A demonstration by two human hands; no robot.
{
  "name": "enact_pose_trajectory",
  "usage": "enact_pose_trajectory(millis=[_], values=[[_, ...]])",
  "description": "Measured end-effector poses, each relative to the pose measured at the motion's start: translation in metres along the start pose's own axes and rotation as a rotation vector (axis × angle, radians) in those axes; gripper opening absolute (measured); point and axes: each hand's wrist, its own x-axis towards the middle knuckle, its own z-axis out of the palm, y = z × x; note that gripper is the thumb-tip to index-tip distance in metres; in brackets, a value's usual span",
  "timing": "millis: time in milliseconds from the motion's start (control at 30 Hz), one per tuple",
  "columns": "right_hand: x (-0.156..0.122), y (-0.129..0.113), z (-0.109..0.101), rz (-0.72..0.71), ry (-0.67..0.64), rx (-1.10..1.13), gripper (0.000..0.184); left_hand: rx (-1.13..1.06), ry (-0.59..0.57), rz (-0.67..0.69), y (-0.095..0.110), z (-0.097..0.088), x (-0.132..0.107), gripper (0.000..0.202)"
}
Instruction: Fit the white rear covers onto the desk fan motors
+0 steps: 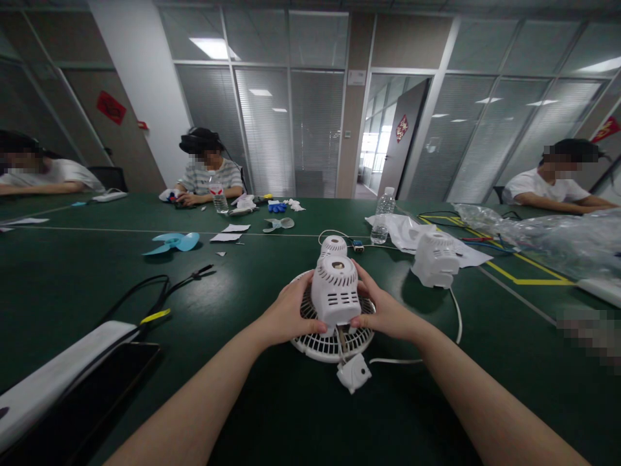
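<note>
In the head view, a white fan motor housing (336, 291) with slotted vents sits between my two hands, over a round white fan grille (315, 349). My left hand (290, 315) grips its left side, thumb along the lower front edge. My right hand (385, 310) holds the right side the same way. A small white plastic piece (354, 373) hangs or lies in front of the grille, near a white cord (395, 361). Directly behind stands another white vented part (334, 246), partly hidden. The underside of the held housing is out of sight.
To the right stands another white housing (435, 259) beside crumpled white plastic (400, 230) and a water bottle (384, 217). Blue fan blades (174, 243), a phone (92, 401) and a white power strip (63, 369) lie left. Several people sit across the green table (252, 265).
</note>
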Motion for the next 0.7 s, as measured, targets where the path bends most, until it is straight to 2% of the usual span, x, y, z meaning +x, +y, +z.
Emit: enact_pose_trajectory(millis=[700], values=[[-0.0017,-0.0014,0.0002,0.022,-0.016,-0.017,0.117,0.019,0.007,0.012,-0.0021,0.0012,-0.0008,0.111]])
